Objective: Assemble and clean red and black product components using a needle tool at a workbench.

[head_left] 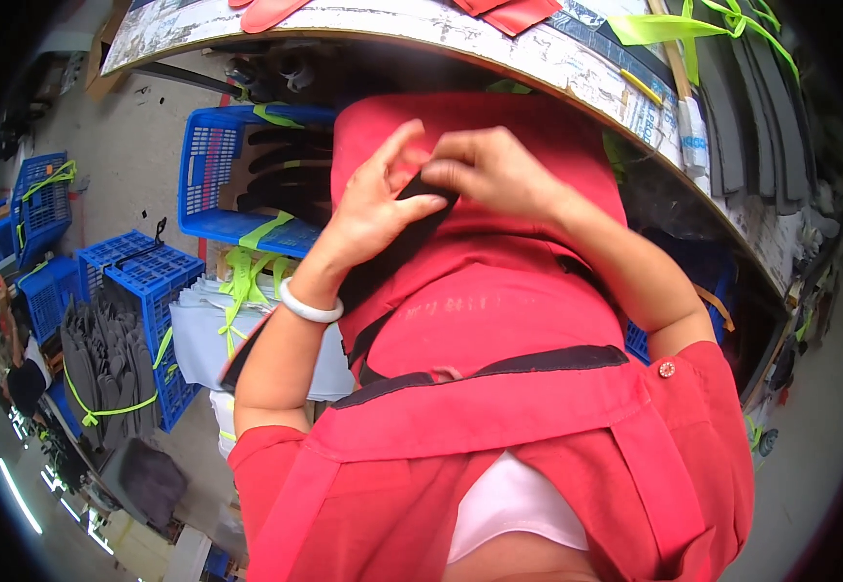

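Observation:
A long black strip, probably fabric (390, 260), lies across my lap on the red apron (509, 306) and passes under my left forearm. My left hand (375, 206) holds it near its upper end, the thumb on top and the fingers raised and partly curled. At that same end my right hand (489, 173) pinches it between thumb and fingertips. Both hands are close together above the apron, and what lies between the right fingertips is partly hidden. A white bangle (311, 303) is round my left wrist.
Ahead, a worn worktable (363, 21) carries red pieces (509, 14) and, at right, grey strips (769, 126) with green ties. Left of my lap stands a blue crate (194, 175) with dark curved pieces. Farther left are more blue crates (135, 250) and bundled grey pieces (106, 359).

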Motion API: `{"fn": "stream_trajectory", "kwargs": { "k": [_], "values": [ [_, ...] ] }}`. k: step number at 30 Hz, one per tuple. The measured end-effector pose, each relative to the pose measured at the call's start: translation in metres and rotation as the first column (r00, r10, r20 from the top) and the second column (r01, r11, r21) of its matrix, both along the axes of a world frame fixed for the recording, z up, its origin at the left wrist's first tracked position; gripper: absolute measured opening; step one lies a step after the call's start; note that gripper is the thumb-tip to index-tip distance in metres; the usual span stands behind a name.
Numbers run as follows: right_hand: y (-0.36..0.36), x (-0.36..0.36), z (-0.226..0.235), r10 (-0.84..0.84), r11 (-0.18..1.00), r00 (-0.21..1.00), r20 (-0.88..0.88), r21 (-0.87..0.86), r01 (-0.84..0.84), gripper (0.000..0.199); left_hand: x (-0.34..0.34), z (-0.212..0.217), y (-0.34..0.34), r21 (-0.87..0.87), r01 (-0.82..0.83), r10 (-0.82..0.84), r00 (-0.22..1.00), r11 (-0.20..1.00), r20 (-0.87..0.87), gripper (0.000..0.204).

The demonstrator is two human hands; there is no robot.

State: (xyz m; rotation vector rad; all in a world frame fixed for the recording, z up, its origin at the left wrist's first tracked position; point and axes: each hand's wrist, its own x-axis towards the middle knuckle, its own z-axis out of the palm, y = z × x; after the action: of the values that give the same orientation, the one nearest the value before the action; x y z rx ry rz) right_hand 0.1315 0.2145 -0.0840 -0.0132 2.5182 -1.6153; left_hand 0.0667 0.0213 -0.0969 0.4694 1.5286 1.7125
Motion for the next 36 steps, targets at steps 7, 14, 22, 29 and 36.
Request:
{"fn": "stream_trajectory", "kwargs": {
  "k": [7,14,22,29,36],
  "values": [
    [0.087,-0.061,0.008,-0.382,0.920,0.909,-0.164,0.026,0.391,0.028,-0.040,0.015,-0.101,-0.499,0.373,-0.222,0.915,0.782,0.336,0.031],
    [-0.077,-0.034,-0.001,0.240,0.873,0.882,0.405,-0.487,-0.014,0.038,-0.086,-0.013,-0.075,-0.096,-0.452,0.456,0.825,0.887,0.334,0.036],
    [-0.067,-0.039,-0.045,0.157,0.853,0.889,0.429,-0.512,0.097,0.023,-0.015,-0.050,-0.078,-0.045,-0.301,0.292,0.866,0.953,0.405,0.021],
    [-0.068,-0.042,-0.051,0.058,0.933,0.931,0.362,-0.351,0.078,0.022,-0.006,-0.051,-0.076,0.038,-0.297,0.249,0.858,0.954,0.450,0.023],
    [-0.067,-0.050,-0.046,0.084,0.944,0.910,0.405,-0.325,0.058,0.030,-0.012,-0.043,-0.073,0.144,-0.324,0.190,0.801,0.935,0.568,0.027]
  ]
}}
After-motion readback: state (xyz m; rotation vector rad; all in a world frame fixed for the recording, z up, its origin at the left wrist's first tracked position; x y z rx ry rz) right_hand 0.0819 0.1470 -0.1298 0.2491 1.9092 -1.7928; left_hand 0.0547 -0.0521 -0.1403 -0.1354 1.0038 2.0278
